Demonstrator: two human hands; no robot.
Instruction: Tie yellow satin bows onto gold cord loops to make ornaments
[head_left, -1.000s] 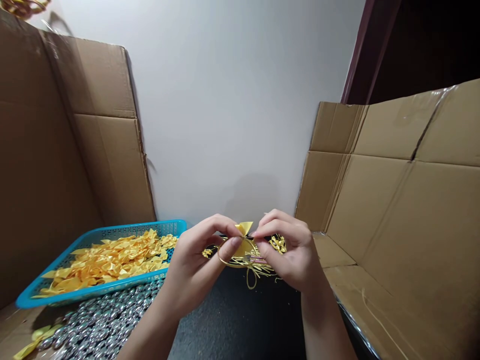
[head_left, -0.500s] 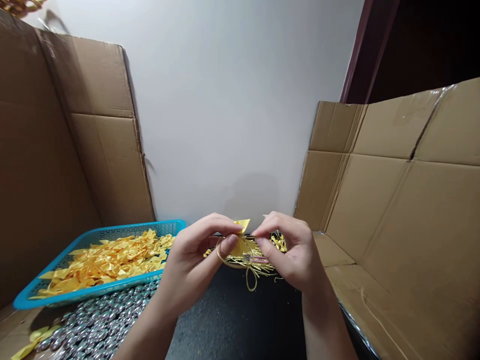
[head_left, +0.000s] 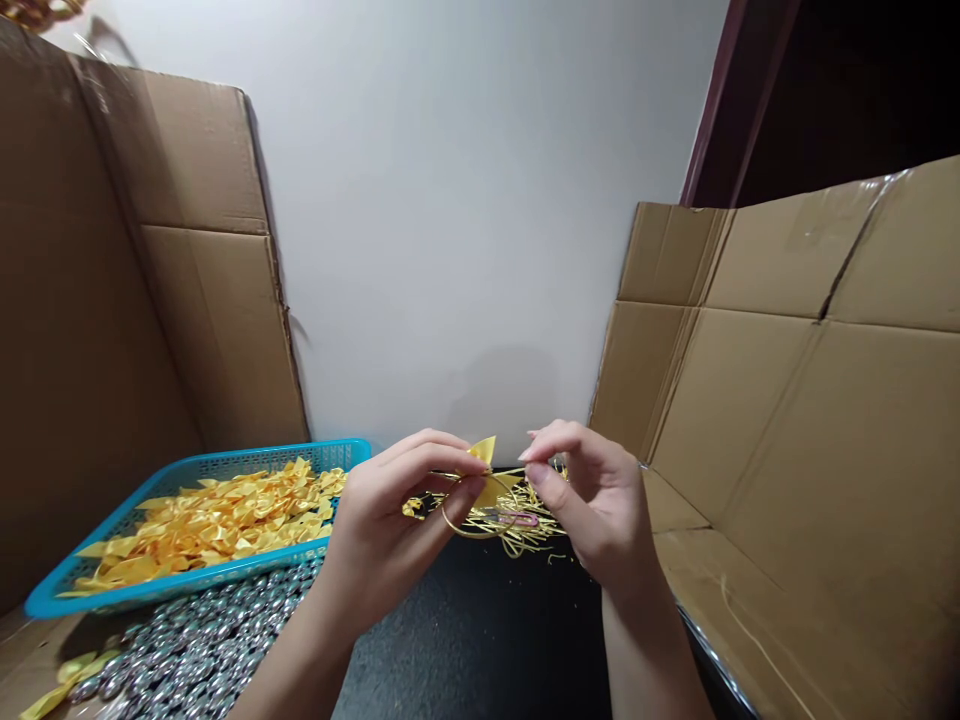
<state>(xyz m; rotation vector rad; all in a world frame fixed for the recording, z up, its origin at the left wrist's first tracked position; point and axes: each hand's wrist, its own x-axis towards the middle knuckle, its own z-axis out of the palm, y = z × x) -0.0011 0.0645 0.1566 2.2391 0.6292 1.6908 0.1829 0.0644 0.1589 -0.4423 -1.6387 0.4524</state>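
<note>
My left hand (head_left: 397,515) is closed, pinching a yellow ribbon bow (head_left: 483,450) between thumb and fingers. A thin gold cord (head_left: 480,536) loops below the bow. One end of that cord runs to my right hand (head_left: 600,510), whose thumb and index finger are pinched on it. The cord between the two hands looks taut. Behind and below my hands lie many cut gold cord pieces (head_left: 541,545). A small tool with a pink handle (head_left: 519,519) rests among them. The knot at the bow is partly hidden by my left fingertips.
A blue plastic basket (head_left: 187,578) of yellow bows stands at left. In front of it spread many shiny silver oval beads (head_left: 202,640), with a loose yellow ribbon (head_left: 67,680) beside them. Cardboard walls (head_left: 862,420) flank the black work surface (head_left: 480,640).
My right hand has moved slightly right, drawing the cord end away from the bow. The small hanging cord loop has shrunk. My left hand still pinches the bow.
</note>
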